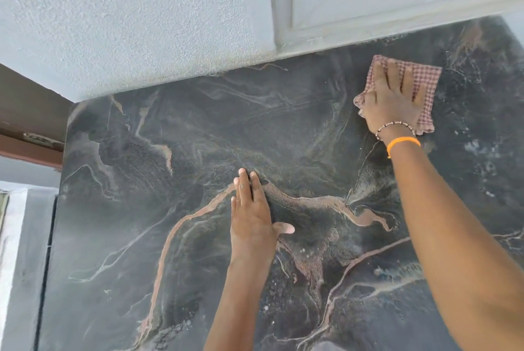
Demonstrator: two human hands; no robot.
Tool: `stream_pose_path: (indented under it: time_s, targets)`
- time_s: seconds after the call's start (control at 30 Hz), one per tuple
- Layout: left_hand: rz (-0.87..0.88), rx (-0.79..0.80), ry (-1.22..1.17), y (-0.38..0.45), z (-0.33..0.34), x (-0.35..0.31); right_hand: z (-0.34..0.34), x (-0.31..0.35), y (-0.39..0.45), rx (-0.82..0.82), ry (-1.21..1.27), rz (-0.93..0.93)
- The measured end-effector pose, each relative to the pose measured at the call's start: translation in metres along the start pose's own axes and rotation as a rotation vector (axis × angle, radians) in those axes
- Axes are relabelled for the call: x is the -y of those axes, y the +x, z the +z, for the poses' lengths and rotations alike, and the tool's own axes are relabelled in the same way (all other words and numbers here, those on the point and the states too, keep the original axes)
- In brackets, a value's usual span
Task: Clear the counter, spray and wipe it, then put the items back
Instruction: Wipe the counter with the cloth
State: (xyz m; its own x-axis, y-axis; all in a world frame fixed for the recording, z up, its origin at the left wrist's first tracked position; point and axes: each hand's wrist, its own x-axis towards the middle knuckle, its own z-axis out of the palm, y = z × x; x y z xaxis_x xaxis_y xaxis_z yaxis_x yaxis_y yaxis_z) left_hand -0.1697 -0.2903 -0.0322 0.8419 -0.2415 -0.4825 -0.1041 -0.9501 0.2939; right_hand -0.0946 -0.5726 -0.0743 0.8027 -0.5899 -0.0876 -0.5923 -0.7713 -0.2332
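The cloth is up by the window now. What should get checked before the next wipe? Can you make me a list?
1. Cloth lies flat on the counter: ok, spread out under the fingers.
2. Right hand presses on the cloth: ok, fingers straight on top of it.
3. Left hand is out of the wiping path: ok for now, it rests flat mid-counter, apart from the cloth.
4. Counter cleared of items: ok, none show on the part in view.
5. Surface is all clean: not ok, pale specks show near the right edge and toward the front.
6. Counter is sprayed wet: cannot tell.
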Motion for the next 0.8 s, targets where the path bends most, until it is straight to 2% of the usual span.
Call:
stream_pose_path:
  time_s: [0.07,0.13,0.37,0.47,0.53,0.67,0.8]
  targets:
    - [0.005,-0.011,0.019,0.002,0.001,0.000,0.005,0.017,-0.025,0.026,-0.015,-0.019]
    - [0.016,-0.022,0.005,0.001,0.001,0.002,0.011,0.047,-0.046,0.059,-0.037,-0.113]
    - [-0.031,-0.203,-0.148,-0.039,0.006,0.033,0.041,0.184,-0.116,0.193,-0.041,-0.596]
    - [-0.083,-0.184,-0.160,-0.061,0.009,0.047,0.051,0.201,-0.153,0.244,-0.097,-0.839]
    - [-0.091,-0.144,-0.148,-0.070,0.012,0.052,0.052,0.188,-0.167,0.244,-0.124,-0.919]
    - [-0.033,-0.054,-0.079,-0.082,0.022,0.046,0.040,0.128,-0.165,0.207,-0.128,-0.890]
    - [0.020,0.028,0.012,-0.089,0.033,0.035,0.016,0.048,-0.133,0.154,-0.119,-0.579]
